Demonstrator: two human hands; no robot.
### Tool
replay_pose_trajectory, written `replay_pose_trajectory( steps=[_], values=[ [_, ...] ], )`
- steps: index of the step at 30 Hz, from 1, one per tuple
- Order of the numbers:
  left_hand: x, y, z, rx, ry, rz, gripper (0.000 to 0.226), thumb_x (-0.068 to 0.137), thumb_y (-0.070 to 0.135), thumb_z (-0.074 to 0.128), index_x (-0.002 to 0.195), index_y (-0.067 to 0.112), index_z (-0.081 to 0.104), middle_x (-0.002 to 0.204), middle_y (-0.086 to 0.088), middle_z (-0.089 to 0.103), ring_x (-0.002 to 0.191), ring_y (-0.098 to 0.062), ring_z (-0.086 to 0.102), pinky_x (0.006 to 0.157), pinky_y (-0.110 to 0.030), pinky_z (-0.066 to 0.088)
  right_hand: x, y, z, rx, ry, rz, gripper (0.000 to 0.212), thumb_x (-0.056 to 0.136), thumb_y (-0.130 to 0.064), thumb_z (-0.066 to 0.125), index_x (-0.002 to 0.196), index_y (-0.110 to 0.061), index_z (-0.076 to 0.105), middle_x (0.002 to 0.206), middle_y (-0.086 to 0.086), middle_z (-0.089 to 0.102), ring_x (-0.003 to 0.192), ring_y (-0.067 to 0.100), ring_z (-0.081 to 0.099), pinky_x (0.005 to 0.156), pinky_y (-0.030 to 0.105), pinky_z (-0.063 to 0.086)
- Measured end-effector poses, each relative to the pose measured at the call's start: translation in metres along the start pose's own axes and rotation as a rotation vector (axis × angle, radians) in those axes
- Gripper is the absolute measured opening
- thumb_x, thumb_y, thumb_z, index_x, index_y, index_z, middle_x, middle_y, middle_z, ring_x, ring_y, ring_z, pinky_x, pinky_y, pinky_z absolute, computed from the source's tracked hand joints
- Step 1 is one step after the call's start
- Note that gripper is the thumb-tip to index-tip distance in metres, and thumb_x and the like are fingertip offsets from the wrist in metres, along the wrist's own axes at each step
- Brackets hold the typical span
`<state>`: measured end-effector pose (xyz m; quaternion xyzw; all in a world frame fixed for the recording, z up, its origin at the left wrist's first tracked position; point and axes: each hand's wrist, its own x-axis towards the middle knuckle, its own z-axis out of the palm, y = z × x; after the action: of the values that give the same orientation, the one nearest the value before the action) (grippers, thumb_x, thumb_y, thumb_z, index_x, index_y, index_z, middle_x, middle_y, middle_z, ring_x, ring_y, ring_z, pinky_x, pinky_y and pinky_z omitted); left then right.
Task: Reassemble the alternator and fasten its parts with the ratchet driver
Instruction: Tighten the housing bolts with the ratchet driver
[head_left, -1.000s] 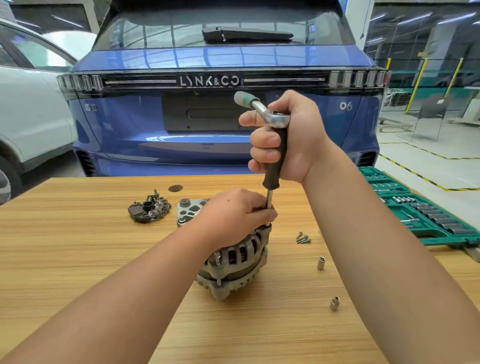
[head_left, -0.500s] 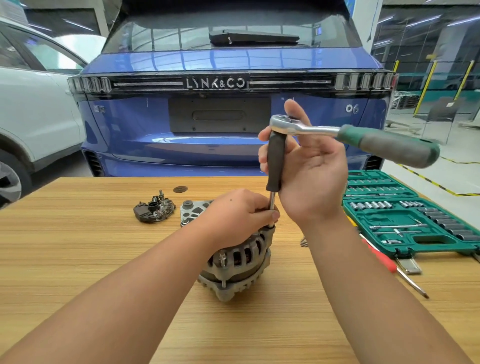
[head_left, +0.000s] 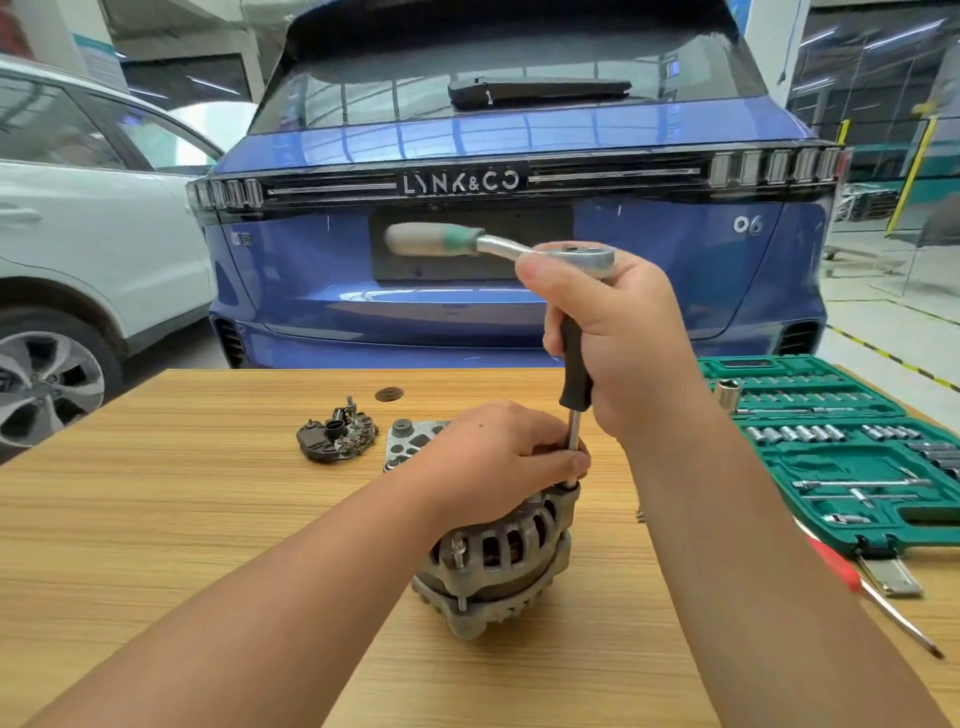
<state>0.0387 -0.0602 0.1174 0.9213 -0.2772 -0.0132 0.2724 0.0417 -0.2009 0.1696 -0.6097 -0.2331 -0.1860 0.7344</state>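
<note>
Right hand (head_left: 631, 348) grips the ratchet driver (head_left: 574, 374) upright. Left hand (head_left: 498, 457) pinches its shaft atop the alternator (head_left: 501, 561) on the table (head_left: 156, 519).

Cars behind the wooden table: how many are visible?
2. A blue hatchback stands directly behind the wooden table, tailgate facing the camera; a white car is at far left, partly cut off. Others may be hidden.

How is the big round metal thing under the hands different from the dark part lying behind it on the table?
The alternator is bigger, silvery grey and ribbed with slots; the dark part is smaller, flatter and mostly black. The left hand holds the alternator, with the ratchet driver on it; nothing touches the dark part. Both sit on the wooden table.
</note>
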Motion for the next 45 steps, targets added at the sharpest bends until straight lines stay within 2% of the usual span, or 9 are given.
replay_pose_trajectory(
  steps=[8,11,16,20,23,31,36,41,45],
  values=[
    [0.0,0.0,0.0,-0.023,-0.01,0.02,0.024,0.099,0.049,0.058,0.101,0.032,0.075,0.096,0.004,0.075,0.092,-0.016,0.068,0.086,-0.047,0.054,0.004,0.003,-0.026,0.575,-0.504,0.301,0.042,0.073,-0.012,0.078,0.112,-0.011,0.063,0.082,-0.006,0.06,0.066,0.009,0.054,0.067,0.027,0.049],
    [0.0,0.0,0.0,-0.02,-0.009,0.022,0.024,0.1,0.05,0.058,0.101,0.033,0.075,0.096,0.004,0.076,0.092,-0.016,0.069,0.086,-0.048,0.055,0.003,0.01,-0.028,0.692,-0.49,0.257,0.049,0.064,-0.013,0.088,0.104,-0.019,0.062,0.094,-0.006,0.066,0.073,0.009,0.06,0.068,0.025,0.051],
    [0.001,0.002,0.0,-0.021,0.007,0.027,0.023,0.101,0.048,0.057,0.101,0.033,0.075,0.094,0.005,0.076,0.089,-0.016,0.069,0.085,-0.046,0.055,0.002,0.011,-0.027,0.473,-0.313,-0.07,0.033,0.093,-0.001,0.056,0.101,-0.031,0.068,0.099,0.006,0.07,0.067,0.016,0.059,0.058,0.027,0.051],
    [-0.001,0.002,0.0,-0.032,0.013,0.035,0.02,0.1,0.047,0.06,0.101,0.035,0.076,0.085,0.004,0.074,0.071,-0.008,0.063,0.068,-0.031,0.051,0.001,0.009,-0.03,0.445,-0.494,-0.136,0.043,0.093,-0.002,0.049,0.117,-0.031,0.07,0.092,0.011,0.061,0.066,0.023,0.052,0.059,0.033,0.047],
    [-0.002,0.002,0.0,-0.032,0.01,0.025,0.021,0.099,0.046,0.06,0.101,0.032,0.075,0.094,0.002,0.076,0.088,-0.015,0.069,0.082,-0.042,0.056,0.001,0.009,-0.031,0.585,-0.621,-0.032,0.05,0.085,-0.02,0.042,0.131,-0.025,0.062,0.097,0.017,0.056,0.072,0.027,0.048,0.067,0.038,0.04],
    [-0.002,0.004,0.0,-0.028,0.015,0.013,0.022,0.099,0.047,0.059,0.1,0.032,0.075,0.092,0.003,0.075,0.085,-0.017,0.067,0.081,-0.045,0.055,-0.001,0.003,-0.022,0.563,-0.452,0.134,0.069,0.077,-0.054,0.075,0.13,-0.017,0.052,0.086,0.004,0.056,0.069,0.017,0.048,0.063,0.031,0.038],
    [-0.002,0.005,0.001,-0.013,0.01,0.011,0.022,0.099,0.048,0.059,0.102,0.033,0.075,0.089,0.005,0.075,0.079,-0.014,0.067,0.075,-0.042,0.055,-0.006,-0.001,0.003,0.13,0.004,0.045,0.014,0.092,-0.021,0.071,0.085,-0.015,0.061,0.065,0.004,0.037,0.055,0.024,0.022,0.049,0.034,0.022],
    [-0.001,0.003,0.0,-0.038,0.007,0.005,0.02,0.099,0.046,0.061,0.099,0.032,0.075,0.096,0.003,0.077,0.093,-0.019,0.07,0.087,-0.049,0.055,-0.007,-0.003,-0.009,0.379,-0.247,0.156,0.028,0.094,-0.009,0.059,0.121,-0.012,0.058,0.074,-0.003,0.054,0.058,0.011,0.048,0.055,0.025,0.037],
    [0.001,0.002,0.001,-0.046,0.02,0.002,0.018,0.099,0.045,0.061,0.099,0.034,0.075,0.097,0.009,0.077,0.094,-0.014,0.07,0.09,-0.046,0.055,-0.011,0.005,-0.005,0.27,-0.226,-0.126,0.04,0.096,-0.001,0.055,0.127,-0.026,0.054,0.085,0.009,0.052,0.06,0.016,0.049,0.05,0.027,0.042]
  ],
)
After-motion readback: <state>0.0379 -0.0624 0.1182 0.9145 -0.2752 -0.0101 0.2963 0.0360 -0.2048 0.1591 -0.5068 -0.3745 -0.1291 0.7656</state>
